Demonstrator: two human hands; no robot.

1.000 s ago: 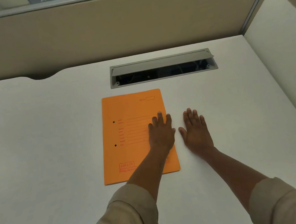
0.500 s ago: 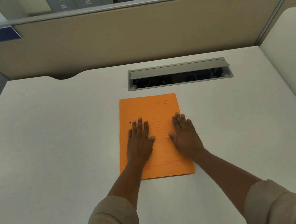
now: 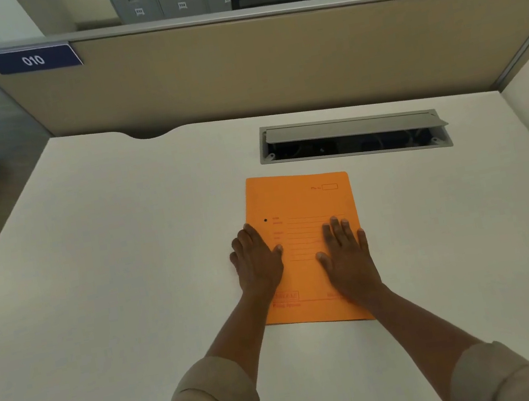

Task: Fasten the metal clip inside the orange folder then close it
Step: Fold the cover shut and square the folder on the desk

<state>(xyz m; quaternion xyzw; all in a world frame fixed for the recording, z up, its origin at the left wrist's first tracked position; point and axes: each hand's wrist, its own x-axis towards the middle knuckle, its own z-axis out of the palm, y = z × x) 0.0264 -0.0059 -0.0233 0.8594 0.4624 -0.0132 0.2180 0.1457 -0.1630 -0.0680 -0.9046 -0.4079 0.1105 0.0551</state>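
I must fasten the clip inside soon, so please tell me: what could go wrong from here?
The orange folder lies closed under both flat hands, left hand over its left edge, right hand by its right edge. Lifting the cover with one hand may slide it on the smooth desk. Pushed forward, it could reach the open cable tray.

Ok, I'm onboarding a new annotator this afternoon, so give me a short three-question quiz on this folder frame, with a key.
1. True or false: the flat orange paper folder lies closed on the white desk.
2. Which hand lies partly off the folder's edge: A) left hand, B) right hand, C) neither?
3. Fill in: the blue sign on the beige partition reads ___.

Key:
1. True; only the printed cover shows, and no metal clip is visible.
2. A; the left hand overlaps the left edge onto the desk, while the right rests flat near the right edge.
3. 010.
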